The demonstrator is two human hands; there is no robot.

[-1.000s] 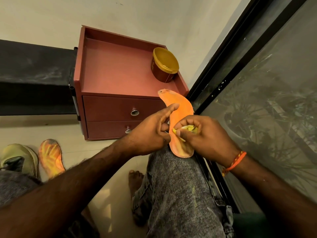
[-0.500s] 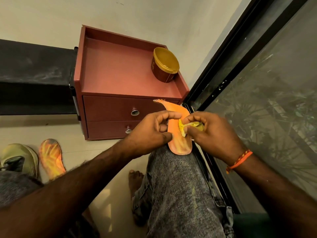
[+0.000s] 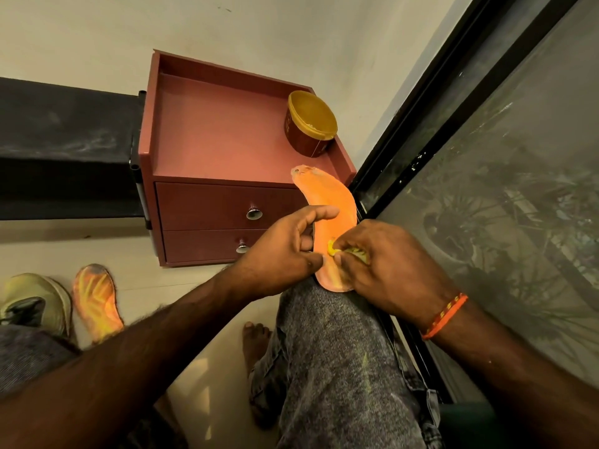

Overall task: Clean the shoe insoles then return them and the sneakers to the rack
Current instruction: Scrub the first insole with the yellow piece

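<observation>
Straightened again, the insole (image 3: 330, 202) stays in my left hand (image 3: 285, 251); my right hand (image 3: 385, 264) pinches the yellow cloth (image 3: 334, 251), scrubbing continues.

A round tub (image 3: 310, 124) occupies the back right corner of the red cabinet (image 3: 207, 137), its top otherwise bare. The glass door (image 3: 505, 196) hems in the right; a sneaker (image 3: 32, 303) and insole (image 3: 95, 303) lie on the floor at left.
</observation>
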